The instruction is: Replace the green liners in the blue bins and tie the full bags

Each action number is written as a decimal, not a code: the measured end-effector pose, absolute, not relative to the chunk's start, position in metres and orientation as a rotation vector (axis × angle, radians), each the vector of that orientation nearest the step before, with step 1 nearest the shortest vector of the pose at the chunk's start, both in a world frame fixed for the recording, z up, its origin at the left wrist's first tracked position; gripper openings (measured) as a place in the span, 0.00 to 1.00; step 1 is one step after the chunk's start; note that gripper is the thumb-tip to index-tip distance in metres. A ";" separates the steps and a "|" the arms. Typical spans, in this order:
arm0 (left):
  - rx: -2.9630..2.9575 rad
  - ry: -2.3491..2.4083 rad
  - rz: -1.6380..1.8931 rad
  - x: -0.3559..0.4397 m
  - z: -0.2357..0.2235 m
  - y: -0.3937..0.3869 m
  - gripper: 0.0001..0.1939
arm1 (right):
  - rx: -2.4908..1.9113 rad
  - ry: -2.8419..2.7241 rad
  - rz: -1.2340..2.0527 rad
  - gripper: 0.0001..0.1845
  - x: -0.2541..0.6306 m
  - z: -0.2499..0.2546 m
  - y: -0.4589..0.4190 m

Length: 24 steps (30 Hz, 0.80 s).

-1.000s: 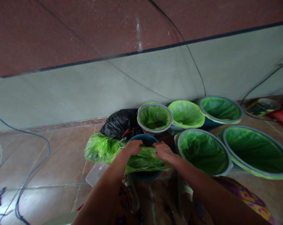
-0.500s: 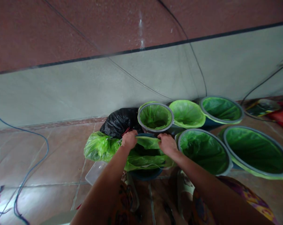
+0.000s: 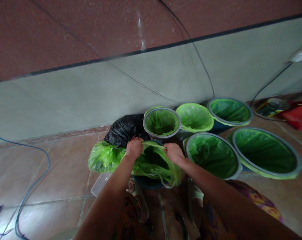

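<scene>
A green bin liner point(image 3: 147, 170) lies spread with its mouth open over a dark blue bin point(image 3: 149, 183) in front of my feet. My left hand point(image 3: 134, 147) is closed on the far edge of the liner at its left side. Closed on the same edge, my right hand point(image 3: 174, 152) sits farther right, so the rim stretches between both hands. The liner's near edge and a pale drawstring hang loose over the front of the bin. My fingertips are partly hidden. To the left of my left hand lies a bunched green bag point(image 3: 104, 157).
Behind my left hand sits a black garbage bag point(image 3: 126, 129) against the wall. Several lined bins stand to the right, including a grey-rimmed bin point(image 3: 213, 156). A clear plastic container point(image 3: 100, 183) and a blue cable point(image 3: 44, 150) lie left; a red item point(image 3: 298, 116) lies far right.
The liner's far edge is still in both hands, now pulled straighter between them. Its near edge and drawstring have dropped lower at the right front. The view has shifted slightly.
</scene>
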<state>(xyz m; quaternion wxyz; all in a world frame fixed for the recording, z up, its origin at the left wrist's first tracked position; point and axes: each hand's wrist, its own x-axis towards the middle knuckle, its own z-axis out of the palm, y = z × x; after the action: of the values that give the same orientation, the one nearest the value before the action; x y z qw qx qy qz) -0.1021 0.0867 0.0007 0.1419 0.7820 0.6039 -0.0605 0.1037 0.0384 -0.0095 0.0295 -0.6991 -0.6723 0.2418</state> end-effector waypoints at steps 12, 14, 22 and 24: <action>2.048 1.570 0.015 -0.121 -0.016 0.098 0.12 | -2.247 -2.014 0.911 0.16 0.112 -0.020 0.054; 1.967 1.499 0.062 -0.130 -0.019 0.102 0.12 | -2.225 -1.950 0.951 0.15 0.115 -0.023 0.056; 1.549 1.431 0.275 -0.154 -0.032 0.108 0.19 | -1.894 -1.099 1.399 0.11 0.125 -0.055 0.054; 1.453 1.450 0.313 -0.158 -0.036 0.108 0.18 | -1.780 -0.887 1.514 0.10 0.126 -0.060 0.054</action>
<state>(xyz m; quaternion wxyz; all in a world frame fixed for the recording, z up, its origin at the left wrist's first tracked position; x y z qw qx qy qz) -0.1577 0.1080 -0.0358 0.5078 0.6029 0.6015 0.1297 0.1256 0.0539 -0.0605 0.3154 -0.6759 -0.3369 0.5746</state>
